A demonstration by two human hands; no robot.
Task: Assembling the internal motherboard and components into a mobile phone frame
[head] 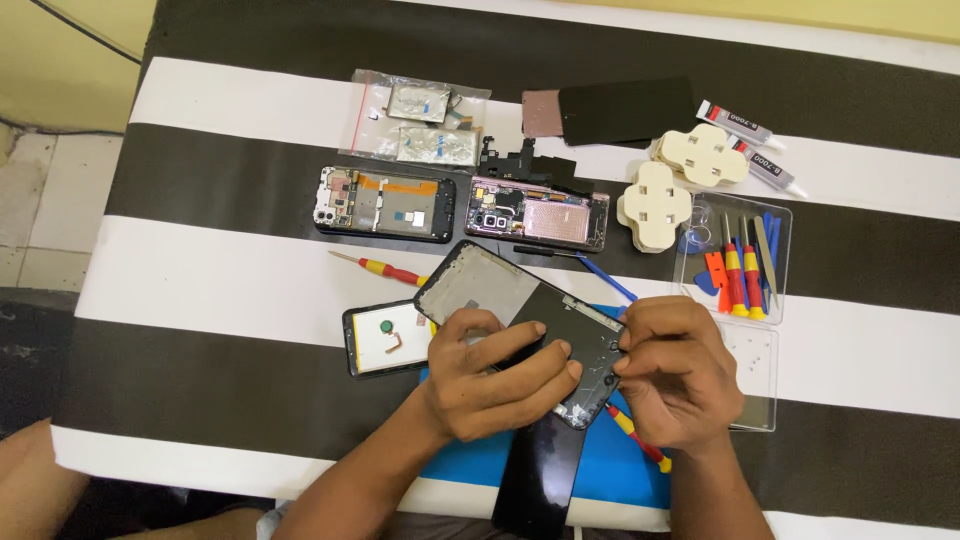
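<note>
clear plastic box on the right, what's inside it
Inside the clear plastic box: red and yellow screwdrivers, blue and orange pry tools, a grey spudger. What lies beneath them is covered.

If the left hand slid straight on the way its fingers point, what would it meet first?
The left hand points right across the phone frame; it would probably meet the right hand first, whose fingertips sit almost against it.
</note>
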